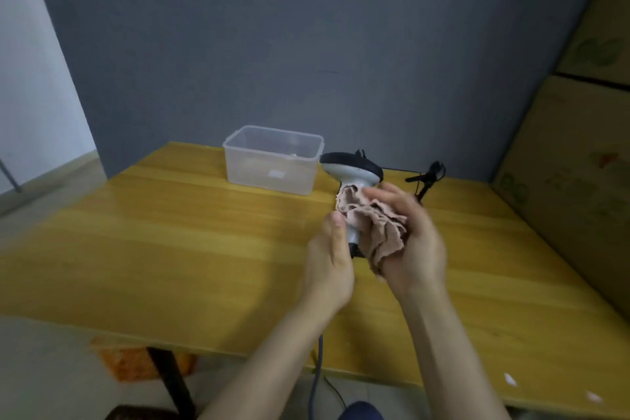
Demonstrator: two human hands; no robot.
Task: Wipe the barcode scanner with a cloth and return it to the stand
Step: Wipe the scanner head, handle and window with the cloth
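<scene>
A white and black barcode scanner (353,170) is held upright above the yellow wooden table (170,242), its head pointing away from me. My left hand (329,259) grips the lower part of its handle. My right hand (414,242) presses a crumpled pinkish cloth (375,222) against the handle, which the cloth mostly hides. A thin black stand (428,177) rises from the table just behind and to the right of my hands. A grey cable (317,382) hangs down from the scanner past the table's front edge.
A clear plastic box (272,160) sits at the back of the table, left of the scanner. Cardboard boxes (572,160) are stacked against the table's right side. A grey wall stands behind. An orange object (136,361) lies under the table's front left.
</scene>
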